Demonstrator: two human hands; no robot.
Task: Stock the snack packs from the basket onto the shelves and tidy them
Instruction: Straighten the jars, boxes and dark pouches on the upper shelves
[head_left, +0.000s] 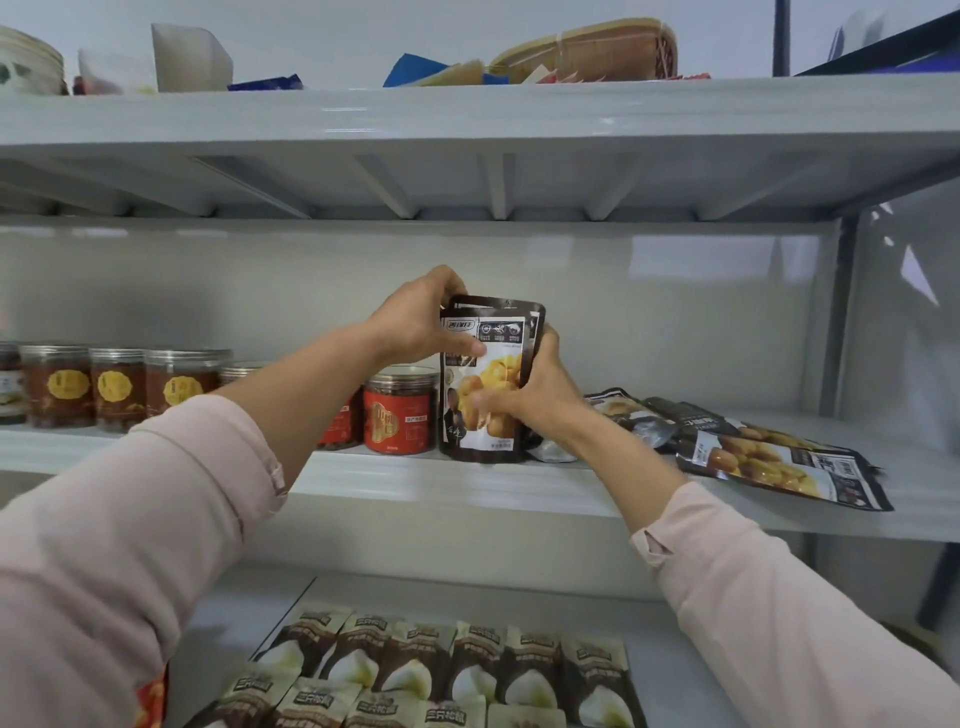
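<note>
A dark brown chestnut snack pack stands upright on the front of the middle shelf, with at least one more pack pressed behind it. My left hand grips its top left corner. My right hand holds its lower right side, fingers across the front. To the right, several more packs of the same kind lie flat and overlapping on the shelf, one poking over the front edge. No basket is in view.
A red-labelled jar stands just left of the held pack, and several clear jars with yellow labels line the far left. The lower shelf holds rows of beige and brown pouches. The top shelf carries paper goods and a woven tray.
</note>
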